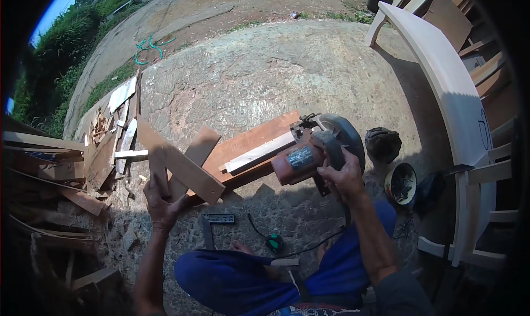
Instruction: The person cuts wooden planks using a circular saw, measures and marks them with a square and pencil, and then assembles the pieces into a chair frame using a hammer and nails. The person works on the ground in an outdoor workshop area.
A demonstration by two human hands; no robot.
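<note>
My right hand [348,177] is wrapped round the rear handle of a circular saw [300,162] with a red motor housing and a dark round guard. The saw rests at the right end of a wide reddish-brown board [275,126] on the ground. A pale wood strip [259,155] lies on that board, its right end at the saw. My left hand [161,206] grips an angled wooden piece [190,174], made of flat boards meeting in a V, over the board's left end. Another short board [203,144] crosses beneath it. The saw's blade is hidden.
A try square [208,230] and a green-black tape measure [274,242] lie near my legs. Right of the saw are a dark lump [382,144] and a round bowl [401,184]. A pale wooden frame [441,78] stands at right. Scrap wood [105,134] is piled at left.
</note>
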